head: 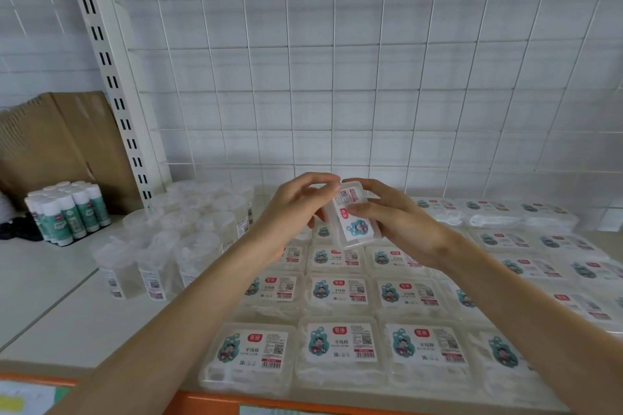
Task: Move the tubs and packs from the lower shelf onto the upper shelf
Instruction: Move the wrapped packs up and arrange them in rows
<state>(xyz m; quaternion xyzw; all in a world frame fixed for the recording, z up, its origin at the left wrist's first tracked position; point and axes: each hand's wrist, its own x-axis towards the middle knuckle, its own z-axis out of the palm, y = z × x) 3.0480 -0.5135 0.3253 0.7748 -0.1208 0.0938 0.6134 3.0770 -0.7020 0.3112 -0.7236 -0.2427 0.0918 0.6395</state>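
Observation:
Both hands hold one clear plastic pack (353,220) with a white, teal and red label, tilted, above the shelf (67,320). My left hand (293,209) pinches its top left corner with curled fingers. My right hand (394,219) grips its right side, thumb across the label. Below them lie rows of several identical flat packs (337,345), labels up, covering the shelf's middle and right. To the left stand several clear round tubs (188,239) with white lids.
A white wire grid (337,77) backs the shelf, with a slotted upright post (111,84) at the left. Beyond the post are white and green tubes (67,212) and brown cardboard (64,145). The shelf's front edge is orange (202,401).

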